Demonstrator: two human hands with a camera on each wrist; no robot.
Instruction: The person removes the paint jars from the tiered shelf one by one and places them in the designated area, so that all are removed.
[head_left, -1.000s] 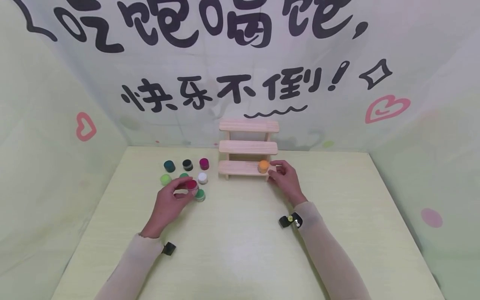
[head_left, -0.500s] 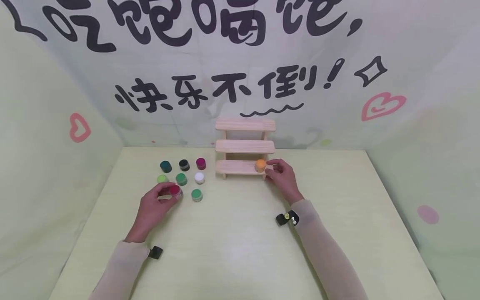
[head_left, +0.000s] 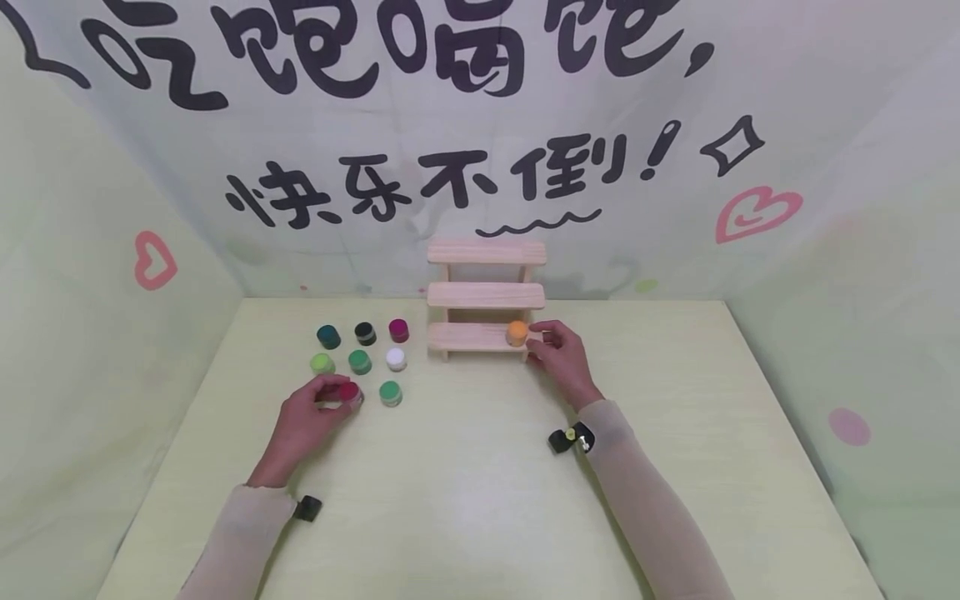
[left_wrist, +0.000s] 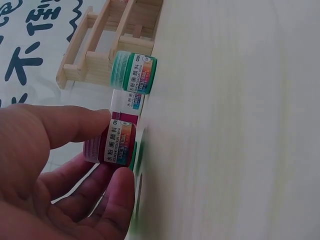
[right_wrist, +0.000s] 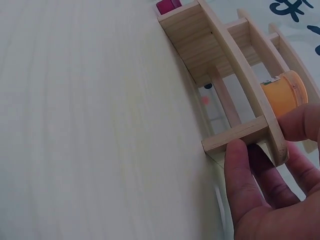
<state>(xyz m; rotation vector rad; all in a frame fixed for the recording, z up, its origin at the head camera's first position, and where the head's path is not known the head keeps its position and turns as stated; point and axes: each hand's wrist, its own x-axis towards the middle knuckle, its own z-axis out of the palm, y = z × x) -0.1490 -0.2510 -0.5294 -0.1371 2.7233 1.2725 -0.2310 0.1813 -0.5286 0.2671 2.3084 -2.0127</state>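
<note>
My left hand (head_left: 306, 423) pinches a dark red paint jar (left_wrist: 119, 142) between thumb and fingers, low over the table. Whether the jar's base touches the table I cannot tell. Just right of it stands a green paint jar (head_left: 390, 393). At the right end of a three-step wooden display stand (head_left: 486, 295) is my right hand (head_left: 564, 360), its thumb above the lowest board and its fingers against the end support (right_wrist: 237, 134). On that board sits an orange paint jar (right_wrist: 286, 94), close beside the thumb.
Behind the left hand, in rows, stand light green (head_left: 322, 363), green (head_left: 360, 361), white (head_left: 396, 359), teal (head_left: 328, 337), black (head_left: 365, 333) and magenta (head_left: 399, 330) jars. A printed cloth (head_left: 360, 267) hangs directly behind the stand.
My left hand has carried the red jar left, away from beside the front green jar, uncovering the jars behind. The right hand keeps its place at the stand. The head view has shifted slightly.
</note>
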